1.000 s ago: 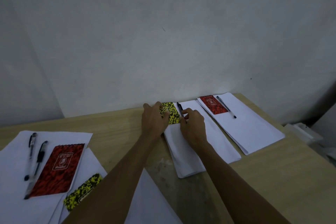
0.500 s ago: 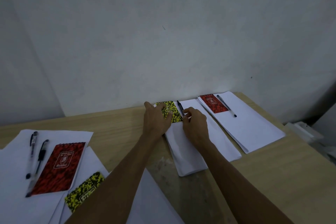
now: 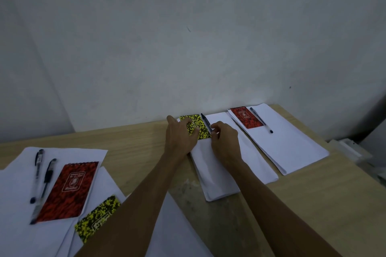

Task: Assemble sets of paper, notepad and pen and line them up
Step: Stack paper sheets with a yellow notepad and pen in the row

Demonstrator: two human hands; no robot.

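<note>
A yellow-and-black notepad (image 3: 199,129) lies at the far end of a white paper stack (image 3: 221,175) in the middle of the table. My left hand (image 3: 179,137) rests flat on the notepad's left part, fingers spread. My right hand (image 3: 224,142) pinches the lower end of a black pen (image 3: 205,121) lying along the notepad's right edge. To the right, a second paper stack (image 3: 292,148) carries a red notepad (image 3: 246,118) and a pen (image 3: 261,119).
At the near left, loose sheets (image 3: 18,175) hold two pens (image 3: 40,175), a larger red notepad (image 3: 69,188) and another yellow notepad (image 3: 96,219) partly under my left forearm. The wall rises just behind the table. White objects (image 3: 351,148) sit beyond the table's right edge.
My left hand has slid slightly up and left across the yellow notepad, uncovering more of it. The right hand stays at the pen, with fingers shifting a little.
</note>
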